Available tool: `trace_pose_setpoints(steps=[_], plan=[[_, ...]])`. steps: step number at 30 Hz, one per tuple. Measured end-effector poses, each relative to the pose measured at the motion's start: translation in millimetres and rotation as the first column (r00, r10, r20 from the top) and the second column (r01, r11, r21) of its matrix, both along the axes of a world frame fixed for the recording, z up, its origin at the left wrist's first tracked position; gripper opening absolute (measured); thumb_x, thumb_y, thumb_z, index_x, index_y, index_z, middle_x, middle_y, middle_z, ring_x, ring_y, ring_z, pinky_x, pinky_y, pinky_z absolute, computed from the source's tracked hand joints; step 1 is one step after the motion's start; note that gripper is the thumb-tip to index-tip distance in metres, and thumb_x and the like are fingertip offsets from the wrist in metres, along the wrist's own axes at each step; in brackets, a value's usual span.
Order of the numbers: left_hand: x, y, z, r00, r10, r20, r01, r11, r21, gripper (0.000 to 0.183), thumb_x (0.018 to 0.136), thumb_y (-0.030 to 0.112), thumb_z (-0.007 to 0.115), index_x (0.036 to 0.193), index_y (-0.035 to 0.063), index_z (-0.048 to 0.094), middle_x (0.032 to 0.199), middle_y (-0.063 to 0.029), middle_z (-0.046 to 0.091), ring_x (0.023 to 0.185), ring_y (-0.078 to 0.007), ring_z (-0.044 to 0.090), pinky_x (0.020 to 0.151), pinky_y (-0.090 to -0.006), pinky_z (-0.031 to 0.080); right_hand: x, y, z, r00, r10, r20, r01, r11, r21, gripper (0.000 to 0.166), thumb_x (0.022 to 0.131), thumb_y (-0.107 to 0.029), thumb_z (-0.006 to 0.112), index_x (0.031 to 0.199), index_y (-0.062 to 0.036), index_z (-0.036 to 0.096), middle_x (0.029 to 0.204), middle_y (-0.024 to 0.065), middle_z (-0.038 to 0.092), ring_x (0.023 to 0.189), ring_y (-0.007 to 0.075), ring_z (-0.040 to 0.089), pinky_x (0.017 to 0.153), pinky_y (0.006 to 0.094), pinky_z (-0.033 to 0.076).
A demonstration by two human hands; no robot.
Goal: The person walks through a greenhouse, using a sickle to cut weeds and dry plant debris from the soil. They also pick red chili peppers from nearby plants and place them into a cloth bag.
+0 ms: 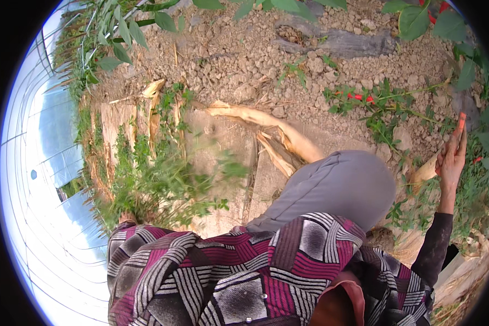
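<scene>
At the lower left, my left hand [127, 216] is mostly hidden behind a motion-blurred bunch of leafy green weeds [163, 189], which it appears to grip by the near end. My right hand [452, 157] reaches out at the far right, its fingers long and close together. Something red shows at the fingertips and more red beside the palm; whether these are held cannot be told. Low green plants with small red pods, possibly chili peppers [360, 97], sprawl on the soil just left of that hand.
A bent knee in grey trousers [338, 187] juts forward. Dry pale husks or stalks [269, 120] lie before it on flat slabs. Cloddy soil [236, 53] holds torn dark plastic film [350, 42]. Leafy branches [415, 20] overhang the top. A framed translucent greenhouse cover [40, 163] curves along the left.
</scene>
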State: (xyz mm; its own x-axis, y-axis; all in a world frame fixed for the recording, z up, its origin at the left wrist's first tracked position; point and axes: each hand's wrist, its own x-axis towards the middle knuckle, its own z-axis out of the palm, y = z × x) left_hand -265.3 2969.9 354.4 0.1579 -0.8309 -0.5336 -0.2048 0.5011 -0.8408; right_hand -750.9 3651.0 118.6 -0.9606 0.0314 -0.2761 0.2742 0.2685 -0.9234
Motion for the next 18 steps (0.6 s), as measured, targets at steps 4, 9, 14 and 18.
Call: trace_pose_setpoints(steps=[4,9,14,18], plan=[[1,-3,-69,0.998,-0.049,0.034,0.040,0.968,0.249,0.055,0.074,0.026,0.055,0.123,0.0086,0.039,0.114,-0.0163,0.048,0.106,-0.0285,0.046,0.086,-0.0372,0.038,-2,-12,-4,0.995,0.100,0.018,-0.101,0.994,0.051,0.050,0.090,-0.022,0.042,0.134,-0.0152,0.020,0.059,-0.0044,0.031,0.044,0.0026,0.026,0.038,0.0176,0.024],[-209,73,-301,0.659,0.006,-0.752,0.508,0.734,0.451,0.036,0.080,0.010,0.041,0.117,0.0090,0.045,0.108,-0.0159,0.053,0.095,-0.0292,0.053,0.081,-0.0386,0.042,-8,8,9,0.811,0.538,-0.229,-0.424,0.811,0.404,0.044,0.090,-0.015,0.037,0.132,-0.0089,0.024,0.101,0.0029,0.048,0.048,0.0017,0.033,0.041,0.0163,0.028],[-417,267,-302,0.342,0.115,-0.933,0.835,0.417,0.358,0.045,0.078,0.007,0.045,0.122,0.0053,0.038,0.125,-0.0178,0.038,0.103,-0.0290,0.050,0.085,-0.0350,0.043,53,81,61,0.961,0.255,0.104,-0.276,0.890,0.363,0.044,0.090,-0.010,0.036,0.132,-0.0068,0.024,0.117,0.0047,0.046,0.048,0.0008,0.030,0.040,0.0146,0.027],[-462,239,-400,0.517,-0.064,-0.854,0.656,0.670,0.347,0.055,0.079,0.023,0.048,0.123,-0.0055,0.031,0.108,-0.0230,0.052,0.090,-0.0308,0.057,0.077,-0.0364,0.046,120,174,76,0.976,-0.105,0.192,0.023,0.921,0.390,0.046,0.090,-0.015,0.041,0.132,-0.0116,0.025,0.061,-0.0076,0.034,0.045,0.0006,0.027,0.037,0.0147,0.022]])
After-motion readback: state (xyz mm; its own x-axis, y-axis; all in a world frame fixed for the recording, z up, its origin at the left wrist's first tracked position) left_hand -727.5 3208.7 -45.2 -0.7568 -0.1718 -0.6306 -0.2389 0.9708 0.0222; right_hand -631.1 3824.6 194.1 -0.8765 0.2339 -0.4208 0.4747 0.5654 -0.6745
